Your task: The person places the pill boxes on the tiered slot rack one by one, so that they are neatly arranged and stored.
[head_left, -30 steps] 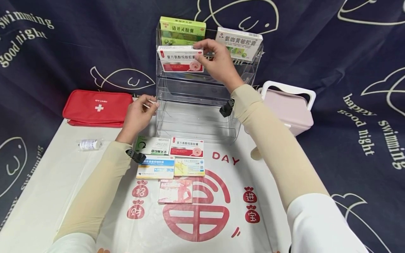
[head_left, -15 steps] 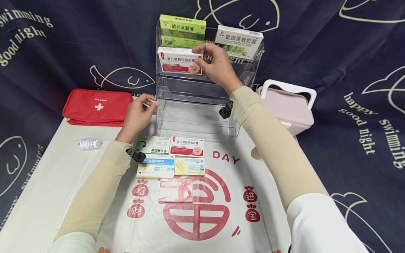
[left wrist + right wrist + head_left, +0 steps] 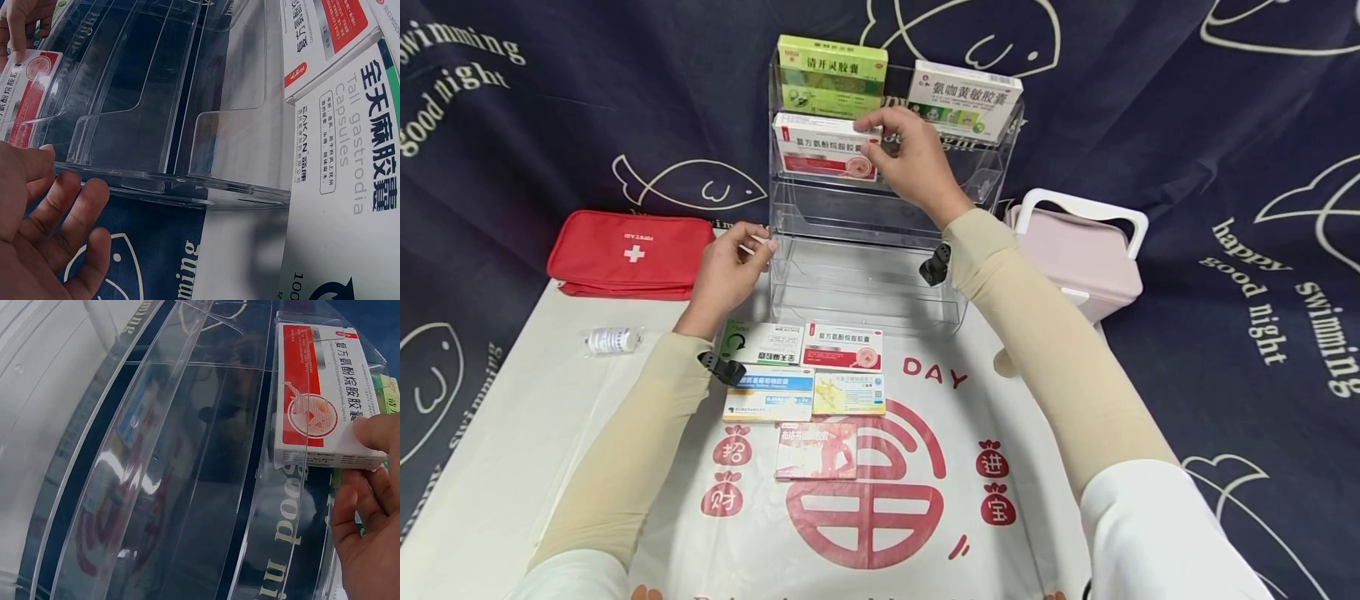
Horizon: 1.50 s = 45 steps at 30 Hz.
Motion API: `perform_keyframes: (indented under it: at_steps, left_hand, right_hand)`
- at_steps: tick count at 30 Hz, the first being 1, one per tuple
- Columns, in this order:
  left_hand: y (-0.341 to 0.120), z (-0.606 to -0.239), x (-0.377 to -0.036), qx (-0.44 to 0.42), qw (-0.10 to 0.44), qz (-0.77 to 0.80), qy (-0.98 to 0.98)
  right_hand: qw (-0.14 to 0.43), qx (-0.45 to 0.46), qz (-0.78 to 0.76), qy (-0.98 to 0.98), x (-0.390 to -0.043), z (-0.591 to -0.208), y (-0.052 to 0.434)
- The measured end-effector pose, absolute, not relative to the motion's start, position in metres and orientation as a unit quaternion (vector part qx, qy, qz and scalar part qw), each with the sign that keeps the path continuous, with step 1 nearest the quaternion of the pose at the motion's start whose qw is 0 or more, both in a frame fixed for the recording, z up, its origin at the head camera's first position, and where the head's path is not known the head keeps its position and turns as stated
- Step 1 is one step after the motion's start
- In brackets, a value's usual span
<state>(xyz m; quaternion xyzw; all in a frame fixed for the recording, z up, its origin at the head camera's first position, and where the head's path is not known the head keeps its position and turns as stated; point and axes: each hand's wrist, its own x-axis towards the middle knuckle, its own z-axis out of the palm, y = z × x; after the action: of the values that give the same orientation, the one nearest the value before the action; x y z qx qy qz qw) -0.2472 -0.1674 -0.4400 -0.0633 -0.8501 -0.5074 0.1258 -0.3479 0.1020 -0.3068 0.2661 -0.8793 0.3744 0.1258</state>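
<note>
In the head view my right hand (image 3: 917,162) pinches the right end of a white and red medicine box (image 3: 823,154). That box sits upright in the second tier of a clear acrylic display rack (image 3: 865,279), its lower part behind the tier's front lip in the right wrist view. The thumb (image 3: 378,432) lies on its printed face. My left hand (image 3: 730,271) is at the rack's left side, fingers loosely bent and fingertips right at the edge. A green box (image 3: 835,79) and a white box (image 3: 964,100) stand in the top tier.
Before the rack lie several medicine boxes, including another white and red one (image 3: 842,348), a blue and white one (image 3: 767,396) and a pink one (image 3: 816,452). A red first-aid pouch (image 3: 632,254) and small bottle (image 3: 612,341) are left; a pink case (image 3: 1078,254) is right.
My right hand has moved slightly down with the white and red medicine box, which now sits lower in the second tier. The left hand has stayed at the rack's side.
</note>
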Motion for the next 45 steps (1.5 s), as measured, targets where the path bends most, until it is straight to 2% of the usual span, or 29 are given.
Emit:
perform_keyframes:
  at_steps: [15, 22, 27, 31, 35, 41, 45]
  left_hand:
    - [-0.165, -0.441, -0.248, -0.064, 0.128, -0.510, -0.848]
    - [-0.165, -0.438, -0.248, -0.063, 0.130, -0.502, -0.853]
    - [-0.167, -0.439, -0.247, -0.057, 0.128, -0.501, -0.854]
    - [-0.168, -0.441, -0.246, -0.056, 0.128, -0.501, -0.854]
    - [-0.169, -0.442, -0.246, -0.056, 0.133, -0.502, -0.853]
    - [-0.169, -0.442, -0.247, -0.055, 0.136, -0.500, -0.854]
    - [-0.169, -0.443, -0.247, -0.062, 0.134, -0.506, -0.850]
  right_hand:
    - [0.164, 0.285, 0.294, -0.897, -0.345, -0.307, 0.104]
    - [0.215, 0.270, 0.270, -0.899, -0.333, -0.306, 0.111]
    - [0.238, 0.265, 0.321, -0.877, -0.314, -0.319, 0.123]
    - [0.223, 0.270, 0.383, -0.854, -0.281, -0.346, 0.136]
    - [0.186, 0.295, 0.423, -0.836, -0.244, -0.390, 0.151]
    - [0.075, 0.281, 0.431, -0.854, -0.193, -0.460, 0.171]
    - [0.007, 0.257, 0.403, -0.879, -0.163, -0.493, 0.179]
